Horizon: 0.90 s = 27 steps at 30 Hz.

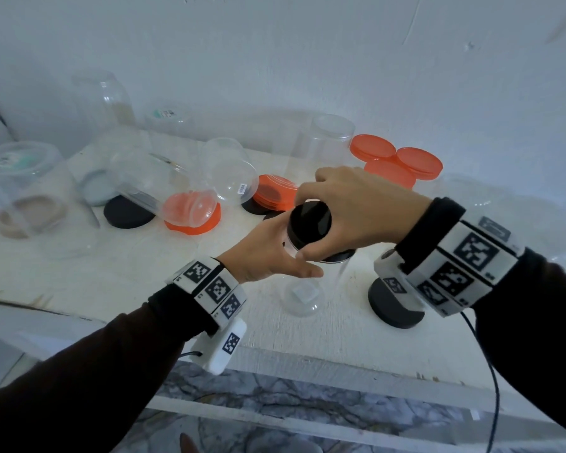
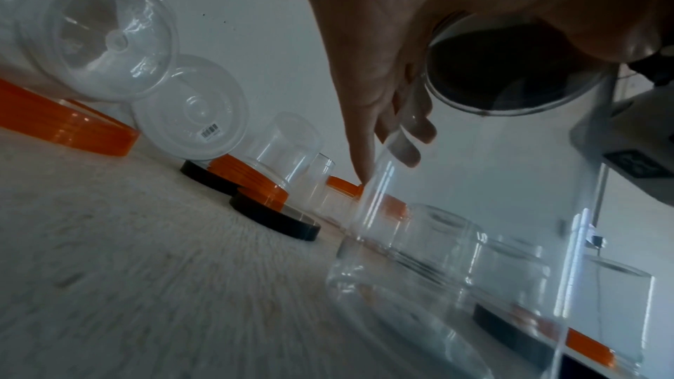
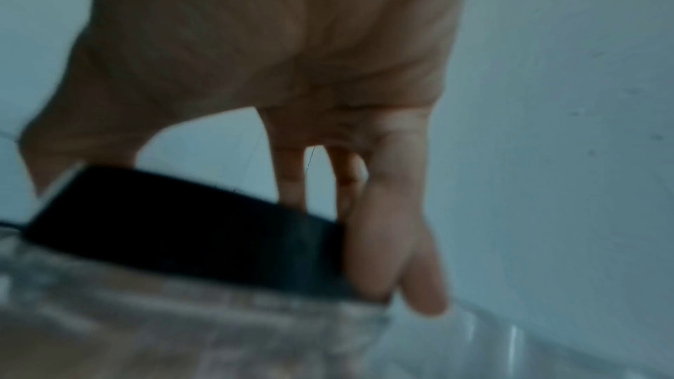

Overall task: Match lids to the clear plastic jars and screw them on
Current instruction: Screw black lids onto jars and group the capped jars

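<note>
left hand [image 1: 268, 253] wraps tall clear jar [image 1: 311, 289], bracing it upright | right hand [image 1: 350, 207] clasps black lid [image 1: 309, 222] from above, to twist | white table [image 1: 111, 273]

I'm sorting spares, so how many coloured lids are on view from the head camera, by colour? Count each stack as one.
Orange lids: 5
Black lids: 5, one gripped by the right hand on the clear jar the left hand holds
Grey-blue lid: 1
Beige lid: 1
Total: 12
</note>
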Motion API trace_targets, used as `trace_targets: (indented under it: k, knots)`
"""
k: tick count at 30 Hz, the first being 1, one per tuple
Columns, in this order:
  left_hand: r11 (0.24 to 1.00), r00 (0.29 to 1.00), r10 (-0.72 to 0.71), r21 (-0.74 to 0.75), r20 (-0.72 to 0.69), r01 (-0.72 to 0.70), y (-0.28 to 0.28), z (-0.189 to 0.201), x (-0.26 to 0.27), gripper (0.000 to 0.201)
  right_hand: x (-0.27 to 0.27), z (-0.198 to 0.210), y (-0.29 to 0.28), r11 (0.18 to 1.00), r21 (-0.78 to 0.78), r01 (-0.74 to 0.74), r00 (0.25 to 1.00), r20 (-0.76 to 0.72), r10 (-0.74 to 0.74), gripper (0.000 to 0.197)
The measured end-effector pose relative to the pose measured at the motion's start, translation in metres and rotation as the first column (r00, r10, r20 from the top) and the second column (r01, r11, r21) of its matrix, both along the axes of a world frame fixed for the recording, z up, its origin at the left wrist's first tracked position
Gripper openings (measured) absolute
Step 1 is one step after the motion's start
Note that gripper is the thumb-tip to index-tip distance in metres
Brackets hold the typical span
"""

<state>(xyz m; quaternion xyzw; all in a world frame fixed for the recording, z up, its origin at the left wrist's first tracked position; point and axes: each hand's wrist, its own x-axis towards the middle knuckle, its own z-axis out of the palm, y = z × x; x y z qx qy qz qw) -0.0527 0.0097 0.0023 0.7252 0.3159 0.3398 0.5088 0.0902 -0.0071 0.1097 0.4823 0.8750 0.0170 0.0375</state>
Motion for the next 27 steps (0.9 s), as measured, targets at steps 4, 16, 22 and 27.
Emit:
trace_targets:
  k: [4, 16, 22, 27]
  knots:
    - [1.0, 1.0, -0.006, -0.018, 0.012, 0.006, -0.003, 0.001, 0.0, 0.07, -0.005, -0.002, -0.005, 0.993, 0.058, 0.102, 0.995, 0.002, -0.102, 0.067]
    - [1.0, 1.0, 0.005, 0.001, -0.017, -0.005, -0.001, -0.001, -0.001, 0.071, -0.001, 0.003, -0.003, 0.999, -0.051, 0.015, 1.0, 0.015, -0.015, 0.058]
    - [1.0, 1.0, -0.013, 0.008, -0.025, 0.013, -0.002, 0.001, -0.003, 0.068, -0.001, 0.002, -0.004, 0.997, -0.032, 0.075, 0.993, 0.09, -0.072, 0.07]
    - [1.0, 0.998, -0.008, 0.016, -0.061, 0.009, 0.001, 0.001, -0.004, 0.069, 0.01, 0.015, -0.002, 0.945, -0.321, -0.065, 0.998, -0.04, 0.055, 0.067]
